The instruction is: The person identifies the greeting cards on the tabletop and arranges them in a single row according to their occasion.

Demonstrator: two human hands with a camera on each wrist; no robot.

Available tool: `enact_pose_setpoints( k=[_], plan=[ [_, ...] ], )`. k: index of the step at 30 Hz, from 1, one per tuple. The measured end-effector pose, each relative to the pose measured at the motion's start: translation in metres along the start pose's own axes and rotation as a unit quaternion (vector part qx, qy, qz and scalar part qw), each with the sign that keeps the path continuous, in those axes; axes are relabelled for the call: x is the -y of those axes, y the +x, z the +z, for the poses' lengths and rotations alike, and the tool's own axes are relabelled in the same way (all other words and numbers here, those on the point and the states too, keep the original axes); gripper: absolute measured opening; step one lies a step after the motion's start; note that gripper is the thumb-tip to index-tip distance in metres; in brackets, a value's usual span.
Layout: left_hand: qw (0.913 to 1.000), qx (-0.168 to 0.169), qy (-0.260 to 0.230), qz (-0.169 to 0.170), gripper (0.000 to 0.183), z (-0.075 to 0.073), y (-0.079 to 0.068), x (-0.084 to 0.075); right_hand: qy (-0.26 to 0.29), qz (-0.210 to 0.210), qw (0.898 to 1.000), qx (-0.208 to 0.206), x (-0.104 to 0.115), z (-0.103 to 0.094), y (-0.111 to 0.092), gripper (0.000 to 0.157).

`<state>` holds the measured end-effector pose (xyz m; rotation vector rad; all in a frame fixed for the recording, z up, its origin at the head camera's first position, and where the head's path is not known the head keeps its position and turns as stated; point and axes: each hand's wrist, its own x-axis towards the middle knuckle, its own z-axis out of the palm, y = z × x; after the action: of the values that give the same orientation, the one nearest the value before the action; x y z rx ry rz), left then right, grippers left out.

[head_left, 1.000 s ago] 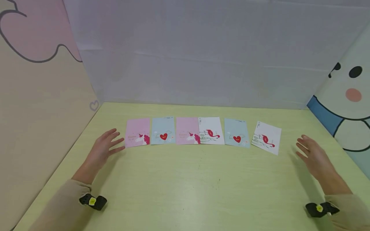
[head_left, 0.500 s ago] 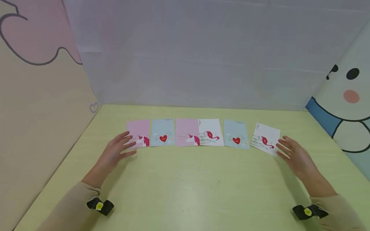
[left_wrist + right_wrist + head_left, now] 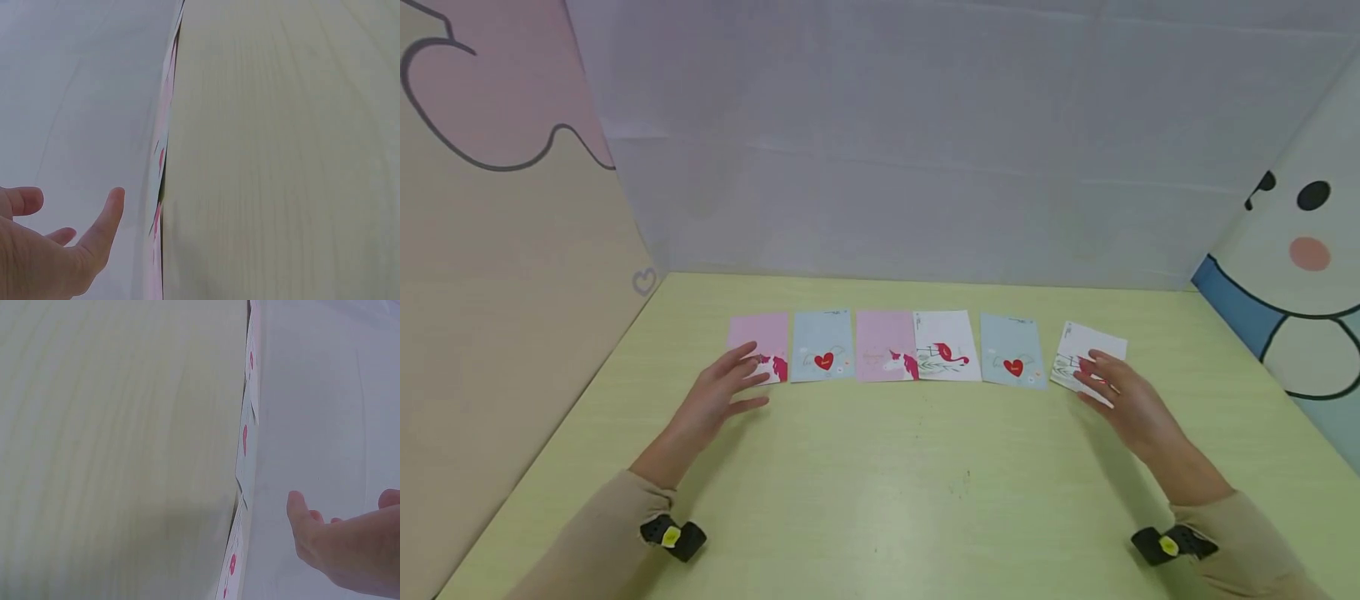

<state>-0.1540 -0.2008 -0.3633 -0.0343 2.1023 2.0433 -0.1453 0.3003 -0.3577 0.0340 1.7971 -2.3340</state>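
Observation:
Six-odd cards aside, several cards lie face up in a row on the table (image 3: 880, 467). Leftmost is a pink unicorn card (image 3: 760, 332), partly covered by my left hand (image 3: 711, 404), whose fingers are spread and hold nothing. Then come a blue heart card (image 3: 822, 337), a second pink unicorn card (image 3: 883, 337), a white flamingo card (image 3: 943, 333) against its edge and another blue heart card (image 3: 1011, 337). A tilted white flamingo card (image 3: 1078, 335) ends the row at right. Above it hovers my right hand (image 3: 1131, 408), fingers extended; the right wrist view shows that hand (image 3: 344, 547) apart from the cards.
A white cloth (image 3: 910, 150) hangs behind the table's back edge. Side panels rise at left, with a pink cartoon shape (image 3: 512, 92), and at right, with a cartoon face (image 3: 1285, 225). Black wrist cameras (image 3: 673, 537) sit on both sleeves.
Both hands have moved inward, the left one rightward over the pink unicorn card, the right one leftward over the tilted flamingo card. The cards keep their places in the row.

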Motion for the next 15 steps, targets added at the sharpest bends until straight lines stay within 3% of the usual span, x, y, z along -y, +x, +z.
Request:
enact_pose_setpoints(
  k=[6,15],
  plan=[
    [0.9999,0.01,0.001,0.001,0.056,0.007,0.005,0.003,-0.024,0.001,1.0,0.017,-0.003,0.014,0.004,0.022],
    [0.9998,0.017,0.003,-0.013,0.053,0.022,0.013,0.007,-0.07,0.028,0.997,0.021,-0.007,0.038,0.011,0.036]
  ],
)
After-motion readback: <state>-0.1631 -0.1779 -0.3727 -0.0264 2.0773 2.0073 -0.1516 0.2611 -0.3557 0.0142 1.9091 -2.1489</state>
